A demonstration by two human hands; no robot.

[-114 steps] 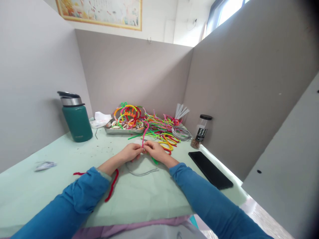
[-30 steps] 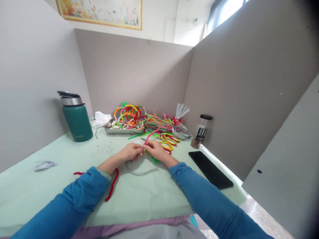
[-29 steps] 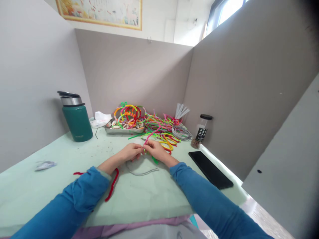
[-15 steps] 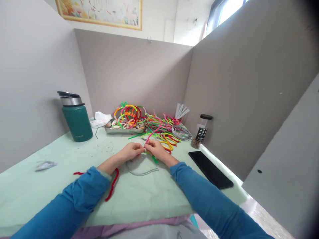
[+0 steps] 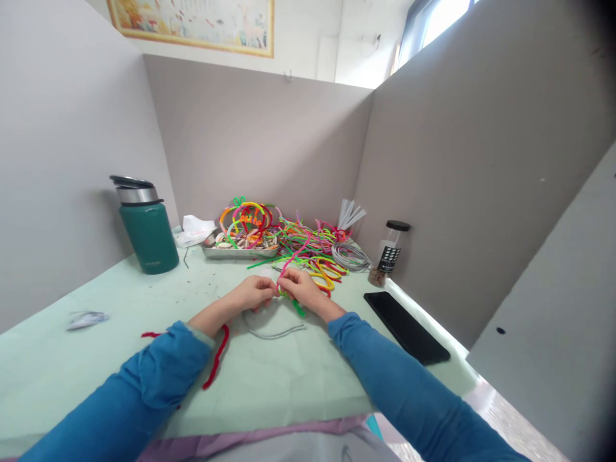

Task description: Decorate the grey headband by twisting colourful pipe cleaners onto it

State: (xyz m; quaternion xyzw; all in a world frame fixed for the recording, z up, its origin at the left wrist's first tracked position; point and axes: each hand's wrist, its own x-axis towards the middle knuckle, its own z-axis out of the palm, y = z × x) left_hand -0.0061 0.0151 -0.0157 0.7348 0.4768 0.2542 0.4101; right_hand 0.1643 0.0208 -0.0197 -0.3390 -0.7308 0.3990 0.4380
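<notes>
My left hand [image 5: 255, 292] and my right hand [image 5: 299, 286] meet over the middle of the table, both with pinched fingers. Between their fingertips is a pink pipe cleaner [image 5: 291, 258], its free end rising toward the pile behind. A green pipe cleaner [image 5: 299, 308] pokes out below my right hand, with a yellow-green bit at the fingertips; how they join is hidden by the fingers. A grey wire [image 5: 274, 336] curves on the cloth just under the hands. Near my left forearm lies a red pipe cleaner [image 5: 217, 359], partly covered by the sleeve.
At the back, a metal tray [image 5: 240, 254] bears pipe-cleaner rings, beside a pile of colourful pipe cleaners [image 5: 308, 239] and a grey wire coil [image 5: 351, 257]. A green bottle [image 5: 150, 237] stands left. A black-lidded jar [image 5: 387, 253] and black phone [image 5: 407, 327] are right. Grey partitions surround the table.
The hands stay almost in place, fingertips still together. The pink pipe cleaner's upper end has shifted slightly left.
</notes>
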